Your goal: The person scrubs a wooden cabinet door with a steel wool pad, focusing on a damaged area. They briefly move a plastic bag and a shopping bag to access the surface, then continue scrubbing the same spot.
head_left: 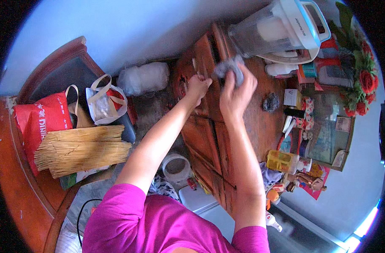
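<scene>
A crumpled grey rag (228,67), slightly blurred, is gripped in my right hand (238,90) over the upper edge of a brown wooden cabinet (255,122). My left hand (196,89) is closed just to the left, at the cabinet's front near its drawers. What its fingers grip there is hidden. A dark, fuzzy grey clump (270,102) lies on the cabinet top, to the right of my right hand. Beyond both hands stands a large clear plastic container (260,31) with a white and light-blue lid and handle.
Along the cabinet's right side are a white bottle (281,69), red artificial flowers (366,82), a picture frame (333,139) and a yellow pump bottle (282,162). To the left are a red bag (45,116), a bundle of straw-coloured sticks (83,149) and a white bucket (176,157).
</scene>
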`<state>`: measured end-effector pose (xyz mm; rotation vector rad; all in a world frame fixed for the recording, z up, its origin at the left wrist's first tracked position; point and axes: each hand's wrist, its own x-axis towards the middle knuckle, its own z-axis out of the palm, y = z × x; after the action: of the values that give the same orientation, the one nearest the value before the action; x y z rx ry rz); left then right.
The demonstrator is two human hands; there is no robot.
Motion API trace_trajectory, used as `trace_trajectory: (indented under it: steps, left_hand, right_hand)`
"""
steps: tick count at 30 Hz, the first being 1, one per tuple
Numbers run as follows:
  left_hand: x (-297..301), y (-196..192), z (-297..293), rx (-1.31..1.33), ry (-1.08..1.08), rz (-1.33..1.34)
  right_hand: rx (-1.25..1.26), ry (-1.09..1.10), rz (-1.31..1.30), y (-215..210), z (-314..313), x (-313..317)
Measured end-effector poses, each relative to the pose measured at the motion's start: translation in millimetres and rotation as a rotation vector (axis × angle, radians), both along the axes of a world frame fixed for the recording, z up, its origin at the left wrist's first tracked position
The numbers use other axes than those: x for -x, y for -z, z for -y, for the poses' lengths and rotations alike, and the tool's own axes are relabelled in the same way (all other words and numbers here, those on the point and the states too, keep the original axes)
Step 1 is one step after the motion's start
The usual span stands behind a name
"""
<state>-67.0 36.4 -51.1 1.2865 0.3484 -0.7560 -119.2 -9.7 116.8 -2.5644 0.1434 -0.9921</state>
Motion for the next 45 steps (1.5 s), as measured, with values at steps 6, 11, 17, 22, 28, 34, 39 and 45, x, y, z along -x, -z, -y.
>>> trace_trajectory:
  steps: [6, 11, 17, 22, 28, 34, 39, 45]
  left_hand:
    - [-3.6, 4.9, -15.5, 0.034, -0.005, 0.098]
    - [-3.1, -4.5, -24.9, 0.158, -0.034, 0.077]
    - [1.8, -16.8, -29.0, 0.284, -0.127, -0.003]
    - [4.3, -12.8, -36.7, 0.28, 0.005, 0.123]
    - [-2.2, 7.1, -37.5, 0.248, -0.014, 0.102]
    - [2.5, 0.3, -31.8, 0.313, -0.063, -0.01]
    - [2.7, -6.5, -26.8, 0.29, -0.043, -0.025]
    - [2.0, -14.7, -4.0, 0.22, -0.089, -0.031]
  right_hand:
    - [0.401, -0.063, -0.235, 22.6, -7.5, -143.1]
    - [0.645, 0.051, -0.397, 73.8, -11.6, -134.0]
    - [0.601, 0.172, -0.578, 65.8, -22.8, -81.4]
    - [0.709, 0.169, -0.577, 56.4, -23.1, 0.6]
    - [0.71, 0.203, -0.723, 44.2, -25.1, 80.1]
    - [0.541, 0.209, -0.767, 35.8, -29.4, 147.6]
    - [-0.028, 0.108, -0.842, 32.4, -48.4, 203.3]
    - [-0.279, -0.006, -0.758, 25.4, -70.0, 223.6]
